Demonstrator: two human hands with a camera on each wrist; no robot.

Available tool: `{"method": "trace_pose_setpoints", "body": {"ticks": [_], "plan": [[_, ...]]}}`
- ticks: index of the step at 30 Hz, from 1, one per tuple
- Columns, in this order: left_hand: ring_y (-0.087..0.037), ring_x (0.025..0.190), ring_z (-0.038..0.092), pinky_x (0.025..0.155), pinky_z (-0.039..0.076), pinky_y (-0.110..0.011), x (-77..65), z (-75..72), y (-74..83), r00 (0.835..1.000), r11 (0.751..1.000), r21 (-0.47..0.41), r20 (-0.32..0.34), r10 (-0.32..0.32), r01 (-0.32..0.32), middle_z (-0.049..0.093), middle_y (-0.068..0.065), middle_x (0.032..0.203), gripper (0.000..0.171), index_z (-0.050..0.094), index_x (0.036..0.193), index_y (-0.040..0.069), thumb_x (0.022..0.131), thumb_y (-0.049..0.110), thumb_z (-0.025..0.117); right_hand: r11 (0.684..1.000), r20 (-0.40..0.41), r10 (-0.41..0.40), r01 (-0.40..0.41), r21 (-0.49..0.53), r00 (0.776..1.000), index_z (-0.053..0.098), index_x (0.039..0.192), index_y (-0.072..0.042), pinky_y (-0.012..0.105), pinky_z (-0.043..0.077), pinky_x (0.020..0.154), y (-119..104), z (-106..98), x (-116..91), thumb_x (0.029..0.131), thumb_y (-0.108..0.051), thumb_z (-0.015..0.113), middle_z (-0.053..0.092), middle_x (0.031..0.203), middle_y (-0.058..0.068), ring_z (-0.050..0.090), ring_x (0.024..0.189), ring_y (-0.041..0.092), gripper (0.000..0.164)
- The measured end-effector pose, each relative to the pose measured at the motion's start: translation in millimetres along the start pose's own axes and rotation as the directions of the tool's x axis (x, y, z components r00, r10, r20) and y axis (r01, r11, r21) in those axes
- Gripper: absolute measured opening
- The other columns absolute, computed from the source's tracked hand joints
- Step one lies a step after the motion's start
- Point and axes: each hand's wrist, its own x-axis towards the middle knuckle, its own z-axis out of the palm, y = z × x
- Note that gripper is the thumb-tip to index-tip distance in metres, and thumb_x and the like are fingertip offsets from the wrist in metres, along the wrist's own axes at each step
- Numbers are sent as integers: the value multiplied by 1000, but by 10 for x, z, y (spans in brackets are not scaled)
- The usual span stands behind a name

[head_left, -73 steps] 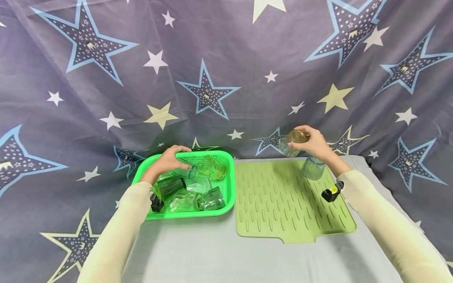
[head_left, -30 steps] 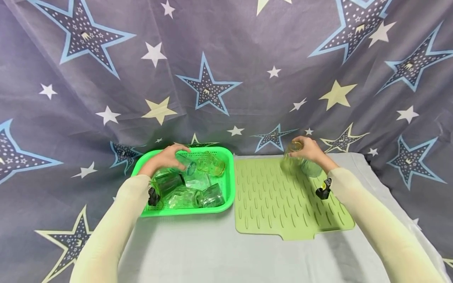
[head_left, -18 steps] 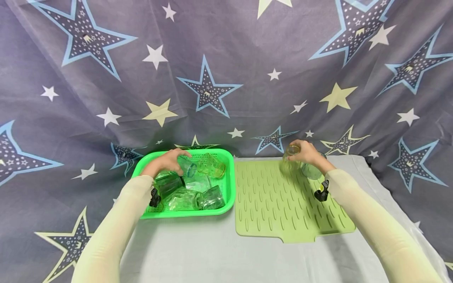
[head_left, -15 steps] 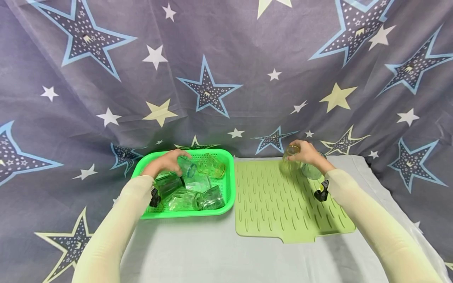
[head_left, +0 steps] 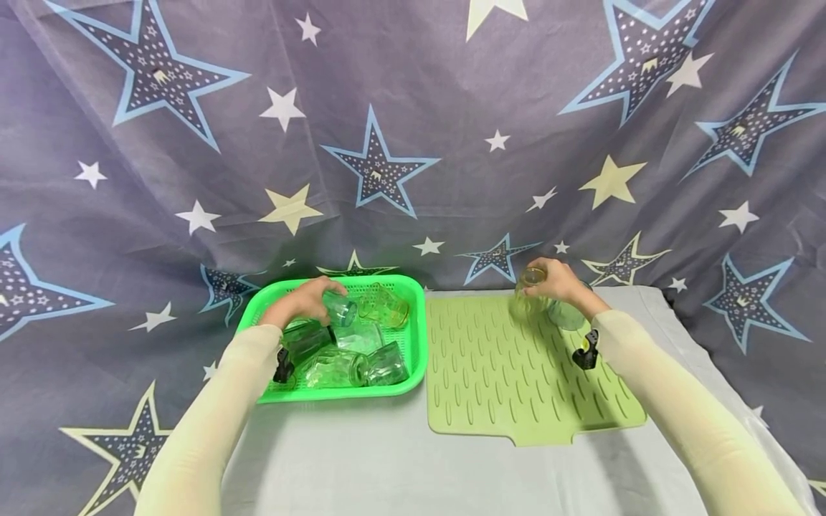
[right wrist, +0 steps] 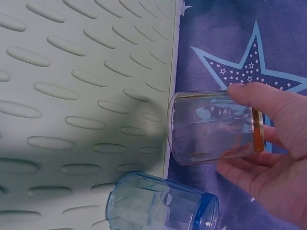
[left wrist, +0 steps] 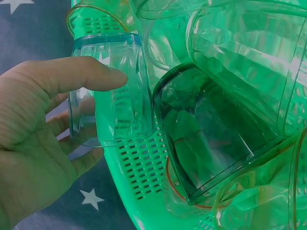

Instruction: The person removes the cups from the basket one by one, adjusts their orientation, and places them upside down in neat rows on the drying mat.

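Observation:
My left hand [head_left: 305, 301] is inside the green basket [head_left: 342, 393], gripping a pale blue glass [left wrist: 110, 112]. In the left wrist view the thumb lies across this glass, with the fingers behind it. A dark green glass [left wrist: 216, 134] lies right beside it. My right hand [head_left: 556, 279] holds a clear glass with an amber base [right wrist: 216, 127], bottom up, by its base end. Its rim is at the far edge of the green drying mat [head_left: 477, 380]. Just to its right, a blue glass [right wrist: 153, 206] stands bottom up on the mat, partly hidden by the hand.
Several more glasses lie on their sides in the basket, among them an amber one [head_left: 387, 308], a clear one [head_left: 335, 369] and a grey-green one [head_left: 386, 365]. Behind the grey table [head_left: 387, 459] hangs a star-patterned curtain [head_left: 413, 129].
My right hand has lowered the amber-based glass from a tilted pose above the mat to upright, bottom up, at its back edge. My left hand stays at the pale blue glass, shifting only slightly.

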Motion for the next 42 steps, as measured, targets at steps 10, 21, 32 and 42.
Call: {"method": "trace_pose_setpoints", "body": {"ticks": [10,21,32,42], "plan": [[-40,123,53,74,47,-37,-54,43,-45,997,998,40,-67,46,-43,44,-25,147,63,61,137,6,78,-2,81,1000,10,4,-4,11,1000,54,137,8,59,51,99,5,49,20,85,-19,81,63,129,31,61,117,47,65],[-54,145,27,109,39,-68,-29,105,-44,996,994,110,-79,31,-23,30,-31,159,67,60,138,8,75,7,84,1000,14,19,-19,10,1000,53,137,8,60,50,102,0,80,19,84,-19,82,61,131,31,60,119,48,66],[-48,137,45,108,43,-64,-30,121,-44,996,997,70,-86,31,-25,35,-32,157,69,56,139,2,77,18,84,1000,13,21,-21,4,1000,54,133,10,61,50,103,15,119,53,82,-14,82,62,128,33,60,118,50,63],[-40,117,56,94,52,-53,-108,101,-73,992,999,23,-121,28,-25,56,-26,134,72,54,138,-4,78,23,83,999,27,49,-48,-19,998,53,133,10,60,50,102,21,201,61,84,-13,81,62,127,32,60,117,48,61]]}}
